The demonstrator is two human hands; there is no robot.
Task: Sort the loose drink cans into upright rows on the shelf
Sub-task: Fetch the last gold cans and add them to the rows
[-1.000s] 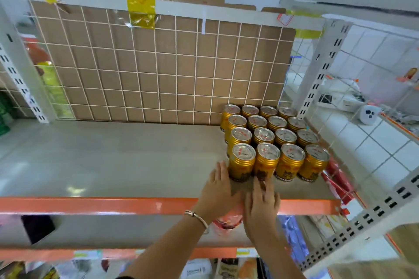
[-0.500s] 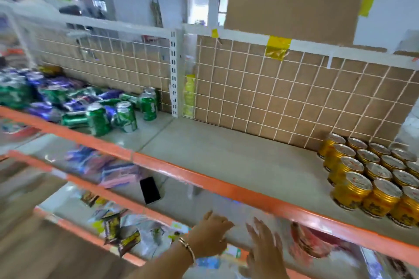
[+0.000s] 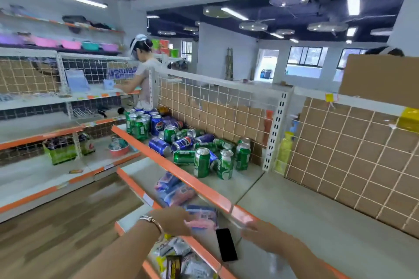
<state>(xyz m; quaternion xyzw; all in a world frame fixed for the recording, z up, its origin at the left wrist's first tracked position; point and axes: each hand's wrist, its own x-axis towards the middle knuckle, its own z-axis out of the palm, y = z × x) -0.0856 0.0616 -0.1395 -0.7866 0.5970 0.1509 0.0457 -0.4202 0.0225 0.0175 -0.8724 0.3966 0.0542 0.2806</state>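
A jumble of loose green cans [image 3: 201,162] and blue cans [image 3: 182,143] lies on the grey shelf [image 3: 283,201] to my left, some upright, some on their sides. Further back a small group of green cans [image 3: 138,125] stands upright beside an upright blue can [image 3: 157,125]. My left hand [image 3: 173,221], with a bracelet on its wrist, hovers low in front of the orange shelf edge [image 3: 181,176], fingers spread and holding nothing. My right hand [image 3: 265,234] is blurred just over the shelf's front edge, also with nothing in it.
A black phone [image 3: 226,244] lies on the lower shelf between my hands, among snack packets [image 3: 174,190]. A white upright post [image 3: 275,133] and a wire grid backed with cardboard [image 3: 351,156] close off the shelf's back. A person [image 3: 141,75] works at the far shelving.
My view has swung left from the upright rows of gold cans to the loose green and blue cans. Both hands have left the gold cans and dropped below the shelf edge.
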